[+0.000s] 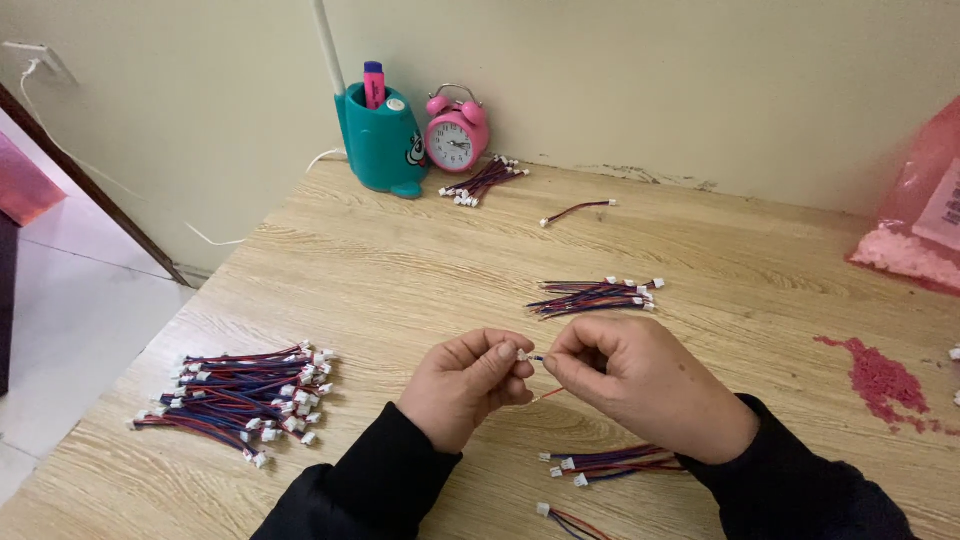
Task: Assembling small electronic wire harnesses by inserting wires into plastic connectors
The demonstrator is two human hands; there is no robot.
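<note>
Over the wooden table my left hand and my right hand meet, fingertips pinched together. Between them is a small white connector on a thin red and dark wire that trails down under my hands. Both hands grip this one wire piece. A large pile of red and blue wires with white plugs lies to the left of my left hand. A small bundle lies below my right wrist, and another bundle lies just beyond my hands.
At the back stand a teal pen holder and a pink alarm clock, with a wire bundle and a single wire nearby. A pink bag and spilled pink grains are at the right.
</note>
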